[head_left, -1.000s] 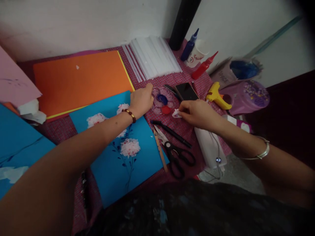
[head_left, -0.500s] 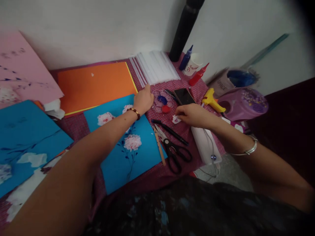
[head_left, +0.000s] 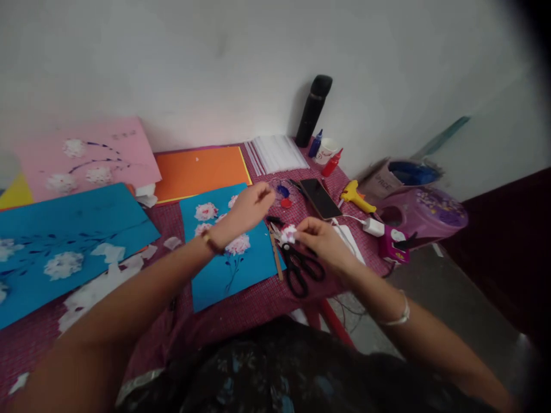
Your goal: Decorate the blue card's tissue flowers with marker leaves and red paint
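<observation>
Between the fingertips of my right hand [head_left: 321,241] is a small crumpled white paper piece [head_left: 287,233] with pink-red tints, held above the open blades of the black-handled scissors [head_left: 297,267]. My left hand [head_left: 252,207] hovers over the upper right of a blue sheet [head_left: 210,292], its fingers curled together; whatever they may hold is hidden. Several white-pink paper flowers [head_left: 237,245] and painted dark blue stems lie on that sheet. Just right of my left hand sits a clear paint palette [head_left: 284,192] with blue and red paint. A wooden stick [head_left: 276,252] lies beside the scissors.
A phone [head_left: 321,198], a yellow glue gun [head_left: 358,197], a red paint bottle [head_left: 332,163] and a blue one [head_left: 315,143] are to the right. A black bottle [head_left: 314,109] stands by the wall. Orange card [head_left: 202,169] and another flowered blue sheet [head_left: 86,223] lie left.
The head view has shifted, showing more wall and the left side. My right hand has carried the paper piece over the scissors. My left hand has turned, fingers still curled.
</observation>
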The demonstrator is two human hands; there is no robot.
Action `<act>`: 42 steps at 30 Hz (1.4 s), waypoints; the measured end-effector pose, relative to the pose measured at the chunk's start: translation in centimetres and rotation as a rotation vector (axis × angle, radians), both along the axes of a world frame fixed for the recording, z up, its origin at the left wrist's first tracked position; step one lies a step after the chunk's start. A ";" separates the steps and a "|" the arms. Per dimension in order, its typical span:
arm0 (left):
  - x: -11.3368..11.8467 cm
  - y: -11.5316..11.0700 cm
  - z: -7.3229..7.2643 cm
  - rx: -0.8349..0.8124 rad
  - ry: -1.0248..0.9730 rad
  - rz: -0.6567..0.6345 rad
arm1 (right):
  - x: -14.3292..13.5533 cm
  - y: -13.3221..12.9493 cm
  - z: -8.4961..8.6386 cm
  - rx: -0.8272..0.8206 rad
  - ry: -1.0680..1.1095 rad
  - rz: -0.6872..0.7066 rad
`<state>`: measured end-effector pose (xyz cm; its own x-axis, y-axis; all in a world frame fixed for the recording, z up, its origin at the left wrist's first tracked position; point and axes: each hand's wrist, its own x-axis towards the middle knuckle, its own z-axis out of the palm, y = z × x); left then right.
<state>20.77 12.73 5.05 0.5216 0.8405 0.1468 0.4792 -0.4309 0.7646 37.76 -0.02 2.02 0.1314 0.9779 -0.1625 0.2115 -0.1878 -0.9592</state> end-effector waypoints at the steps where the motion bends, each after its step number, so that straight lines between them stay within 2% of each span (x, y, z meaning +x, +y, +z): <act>1: -1.2 -2.2 0.5 -0.023 -0.029 -0.015 | -0.9 -1.3 0.1 -0.028 0.145 -0.007; 2: -2.6 -4.4 0.6 -0.070 -0.071 -0.036 | -2.0 -2.6 0.0 -0.050 0.279 -0.021; 3: -3.9 -6.6 0.4 -0.206 -0.195 -0.062 | -3.0 -3.6 -0.2 -0.061 0.417 -0.032; 5: -6.4 -10.6 -0.6 -0.406 -0.393 0.047 | -5.2 -5.1 -0.8 -0.091 0.666 -0.047; 7: -8.0 -14.2 -1.9 -0.558 -0.590 0.217 | -7.2 -5.9 -1.5 -0.125 0.842 -0.030; 9: -8.8 -17.3 -2.9 -0.665 -0.766 0.372 | -8.8 -6.3 -2.1 -0.164 0.921 0.018; 12: -9.0 -20.9 -3.8 -0.748 -0.942 0.500 | -10.8 -6.9 -2.8 -0.202 0.896 0.138; 16: -8.8 -24.1 -4.2 -0.722 -1.089 0.599 | -12.2 -7.9 -3.1 -0.190 0.732 0.262; 20: -9.0 -26.2 -4.8 -0.636 -1.157 0.698 | -12.8 -9.4 -3.3 -0.151 0.514 0.354; 24: -9.7 -27.9 -5.3 -0.554 -1.132 0.716 | -13.9 -10.9 -3.7 -0.051 0.322 0.447; 28: -11.7 -28.3 -4.6 -0.405 -1.124 0.847 | -15.8 -12.0 -3.6 0.088 0.226 0.575; 30: -14.8 -27.9 -3.5 -0.323 -1.087 0.929 | -16.8 -12.2 -3.4 0.138 0.216 0.669; 31: -17.1 -27.8 -2.9 -0.278 -1.064 0.971 | -17.2 -12.3 -3.4 0.151 0.211 0.705; 33: -23.1 -27.8 -1.7 -0.107 -1.014 1.083 | -17.9 -12.3 -3.7 0.145 0.196 0.719; 35: -29.5 -28.6 -1.2 0.076 -1.028 1.208 | -18.3 -12.1 -4.3 0.089 0.187 0.662; 38: -36.8 -30.0 -2.4 0.134 -0.973 1.361 | -18.4 -11.5 -5.5 -0.022 0.180 0.544; 39: -38.3 -30.2 -3.3 0.179 -0.937 1.429 | -18.3 -11.4 -5.9 -0.043 0.170 0.508; 41: -40.2 -29.7 -5.3 0.217 -0.894 1.436 | -17.9 -11.1 -6.3 -0.060 0.139 0.440; 42: -40.8 -29.1 -6.4 0.244 -0.784 1.459 | -17.7 -10.9 -6.3 -0.057 0.123 0.400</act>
